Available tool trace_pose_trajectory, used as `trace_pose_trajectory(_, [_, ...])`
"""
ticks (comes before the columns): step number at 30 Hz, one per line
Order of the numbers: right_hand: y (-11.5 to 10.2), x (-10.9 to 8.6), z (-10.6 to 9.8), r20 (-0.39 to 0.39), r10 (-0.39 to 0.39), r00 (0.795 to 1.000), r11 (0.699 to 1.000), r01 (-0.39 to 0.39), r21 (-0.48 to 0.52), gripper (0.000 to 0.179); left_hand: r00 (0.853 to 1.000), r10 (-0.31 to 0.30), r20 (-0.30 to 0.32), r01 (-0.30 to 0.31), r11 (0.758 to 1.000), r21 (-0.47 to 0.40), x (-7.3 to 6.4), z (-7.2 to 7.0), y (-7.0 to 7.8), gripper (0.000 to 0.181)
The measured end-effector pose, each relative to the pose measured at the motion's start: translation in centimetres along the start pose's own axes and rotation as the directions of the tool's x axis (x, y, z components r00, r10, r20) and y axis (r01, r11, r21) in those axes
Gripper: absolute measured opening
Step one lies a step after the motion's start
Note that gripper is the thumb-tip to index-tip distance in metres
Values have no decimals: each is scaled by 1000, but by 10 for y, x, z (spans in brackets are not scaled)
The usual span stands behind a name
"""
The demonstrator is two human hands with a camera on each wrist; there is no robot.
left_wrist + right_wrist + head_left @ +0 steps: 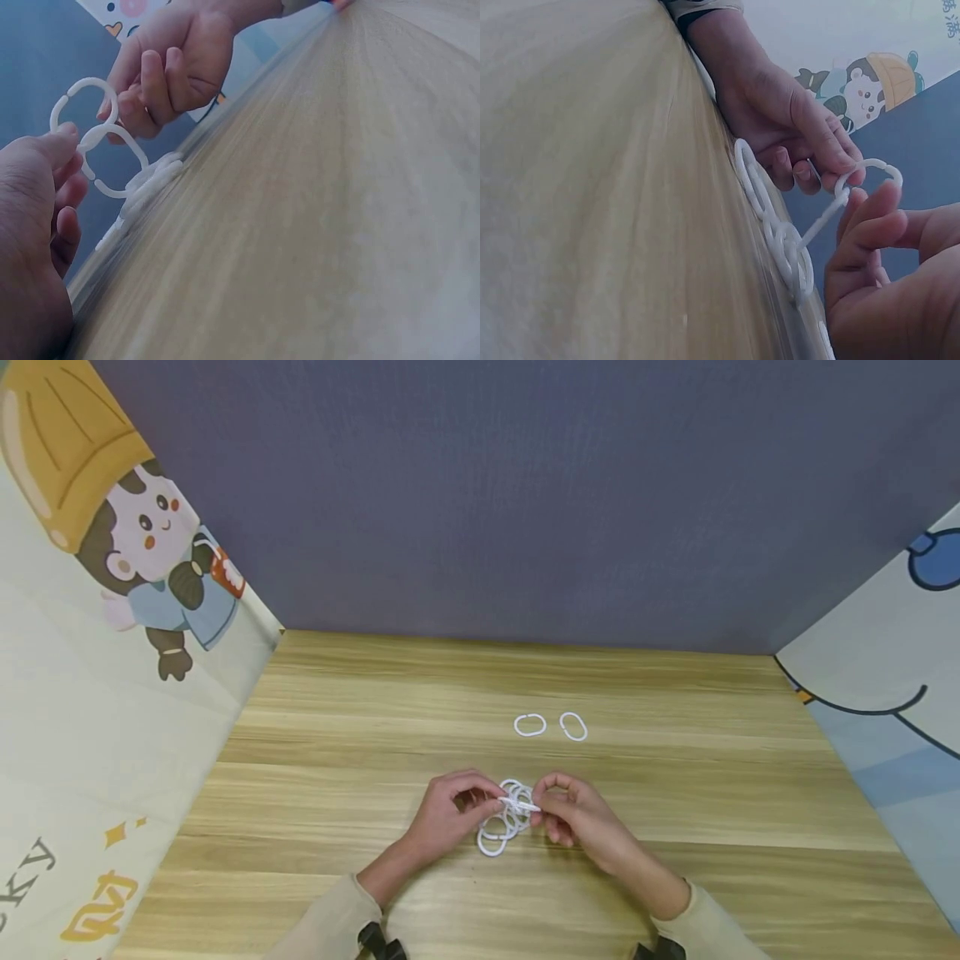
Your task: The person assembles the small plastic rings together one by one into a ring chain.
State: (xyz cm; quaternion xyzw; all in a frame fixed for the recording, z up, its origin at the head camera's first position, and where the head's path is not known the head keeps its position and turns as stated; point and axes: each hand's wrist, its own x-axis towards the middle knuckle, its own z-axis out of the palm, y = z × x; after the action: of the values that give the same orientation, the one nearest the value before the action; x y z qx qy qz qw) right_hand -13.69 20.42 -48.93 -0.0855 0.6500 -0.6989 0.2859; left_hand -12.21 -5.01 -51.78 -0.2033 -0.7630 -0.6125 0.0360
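Note:
Between my two hands, a white oval plastic ring (91,80) with a small gap stands raised. My left hand (444,814) pinches one side of it between thumb and fingers. The opposite side is pinched by my right hand (585,820), its other fingers loosely curled. A second white ring (142,154) hangs linked from the raised one and slants down to the table. Below the hands lies a small heap of linked white rings (492,852), partly overlapped by the fingers in the head view.
Two loose white rings lie farther back on the wooden table, a left one (529,734) and a right one (570,714). A dark blue-grey panel (510,510) rises behind the table (337,710). Printed cartoon panels flank both sides.

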Motion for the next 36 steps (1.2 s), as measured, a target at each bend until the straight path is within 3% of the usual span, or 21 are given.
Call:
trace_pose_trajectory(8, [-1,2,-8,-30,-8,1000,999,7,-43,19,999,-12,-33,12,1000,0,1,0,1,12])
trace_pose_trajectory(18, [-6,7,-19,-128,-39,991,997,29,-75,22,998,-22,-51,22,1000,0,1,0,-1,10])
trace_pose_trajectory(36, [-30,38,-70,-312,-116,943,989,80,-128,22,996,-23,-81,23,1000,2,13,7,-5,8])
